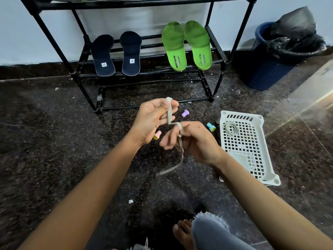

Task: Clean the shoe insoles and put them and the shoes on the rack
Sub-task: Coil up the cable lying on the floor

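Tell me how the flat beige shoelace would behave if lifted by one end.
Probably floppy: the flat beige shoelace bends over a finger of the left hand and its tail sags below the right hand. Likely light, being thin; the loose tail would swing.

floor [54, 141] dark speckled stone | on floor: rack [54, 42], white basket [239, 113], bin [266, 69], purple cap [185, 113], blue cap [211, 126], pink cap [157, 135], paper scrap [131, 201] | rack's low shelf: dark insoles [102, 56] left, green insoles [173, 47] right, pairs apart

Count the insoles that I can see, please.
4. On the rack shelf: two dark blue insoles at left, two green insoles at right. More may hide on the cut-off top shelf.
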Tool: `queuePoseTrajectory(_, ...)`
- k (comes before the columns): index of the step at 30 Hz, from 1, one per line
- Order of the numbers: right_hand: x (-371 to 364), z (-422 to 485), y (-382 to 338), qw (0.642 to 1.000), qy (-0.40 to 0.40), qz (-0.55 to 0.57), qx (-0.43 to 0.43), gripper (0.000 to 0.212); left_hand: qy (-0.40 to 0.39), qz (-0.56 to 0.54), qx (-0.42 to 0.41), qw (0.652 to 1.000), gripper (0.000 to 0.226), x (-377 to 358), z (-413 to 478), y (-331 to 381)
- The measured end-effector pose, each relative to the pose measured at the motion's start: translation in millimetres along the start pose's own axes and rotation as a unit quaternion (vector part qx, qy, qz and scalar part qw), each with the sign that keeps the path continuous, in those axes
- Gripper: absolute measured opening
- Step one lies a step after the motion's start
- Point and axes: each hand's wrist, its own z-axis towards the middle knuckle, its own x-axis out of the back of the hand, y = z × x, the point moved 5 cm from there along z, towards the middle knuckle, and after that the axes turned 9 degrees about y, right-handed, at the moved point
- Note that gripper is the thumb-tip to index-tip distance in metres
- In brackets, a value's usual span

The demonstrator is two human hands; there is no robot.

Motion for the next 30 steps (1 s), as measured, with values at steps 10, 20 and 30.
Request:
queuePoseTrajectory(10, -2, 36, -88, 0.997, 0.027, 0.048, 0.059, 0.042, -0.056, 0.041, 0.005, 0.998, 0.021, -7, -10, -11)
queuePoseTrajectory(20, 24, 81, -119, 0.975, 0.132, -0.13, 0.121, 0.028, -0.116, 0.034, 0.013, 0.993, 0.026, -8, -21, -6)
queuePoseTrajectory(30, 73, 54, -30, 0.944, 0.004, -0.324, 0.06, 0.024, -0.12, -0.028, 0.042, 0.991, 0.023, -6, -27, -4)
